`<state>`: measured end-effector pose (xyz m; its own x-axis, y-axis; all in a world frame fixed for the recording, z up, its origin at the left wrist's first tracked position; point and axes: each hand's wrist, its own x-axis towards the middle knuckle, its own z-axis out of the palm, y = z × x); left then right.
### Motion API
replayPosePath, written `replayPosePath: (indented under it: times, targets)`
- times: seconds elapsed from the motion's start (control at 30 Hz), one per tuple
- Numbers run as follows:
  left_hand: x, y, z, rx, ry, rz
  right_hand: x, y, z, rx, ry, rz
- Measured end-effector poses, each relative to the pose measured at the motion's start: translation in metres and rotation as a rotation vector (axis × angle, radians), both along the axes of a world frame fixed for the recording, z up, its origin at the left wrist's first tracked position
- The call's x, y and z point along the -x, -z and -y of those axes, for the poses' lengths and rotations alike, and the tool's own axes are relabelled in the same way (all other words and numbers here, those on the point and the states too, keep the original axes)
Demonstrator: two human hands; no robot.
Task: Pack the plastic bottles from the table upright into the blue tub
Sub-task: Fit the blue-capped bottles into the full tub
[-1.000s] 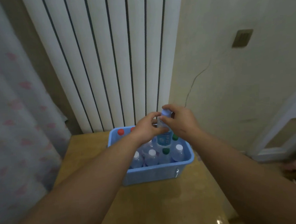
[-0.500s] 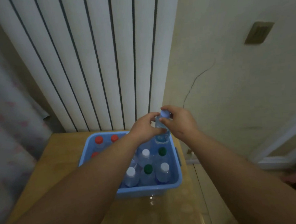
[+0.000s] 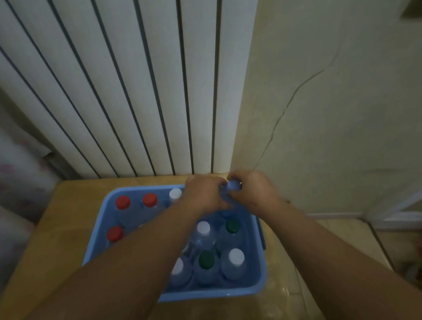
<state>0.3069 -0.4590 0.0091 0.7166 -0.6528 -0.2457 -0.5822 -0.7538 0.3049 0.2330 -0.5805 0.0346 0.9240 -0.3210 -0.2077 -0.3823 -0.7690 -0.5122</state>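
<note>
Both hands grasp one bottle (image 3: 232, 186) with a pale blue cap, just right of the frame's centre. The left hand (image 3: 202, 195) wraps its curled fingers around the bottle's shoulder. The right hand (image 3: 256, 193) pinches it at the neck, just under the cap. Only the cap and a little of the neck show between them. The bottle looks upright and sits over the tub's (image 3: 96, 243) far right corner. Whether its base touches the bottom yet is hidden.

Below and to the left, the blue tub is crowded with upright bottles. Three red caps (image 3: 122, 202) stand along its left side and a white cap (image 3: 175, 194) shows at the far edge. Two green caps (image 3: 232, 225) and three more white caps (image 3: 236, 256) fill the near right. The left forearm crosses the tub's middle and hides whatever stands beneath it.

The tub rests on a wooden table (image 3: 59, 220) that fills the lower frame. A white radiator (image 3: 125, 91) rises behind it in the upper left.

The packing seems almost done. What remains is likely to seat this bottle in its corner gap and let go. Whether more bottles wait out of view cannot be told.
</note>
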Motion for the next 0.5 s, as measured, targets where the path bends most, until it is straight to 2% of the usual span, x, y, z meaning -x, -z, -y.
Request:
replayPosePath:
  times: [0.27,0.5]
  targets:
    - [-0.003,0.022,0.009,-0.186,-0.018,0.054,-0.009,0.026,0.009,0.142,-0.126,-0.088]
    - [-0.001,0.027,0.016,-0.311,0.025,0.165,-0.01,0.034,0.006,0.369,-0.269,-0.18]
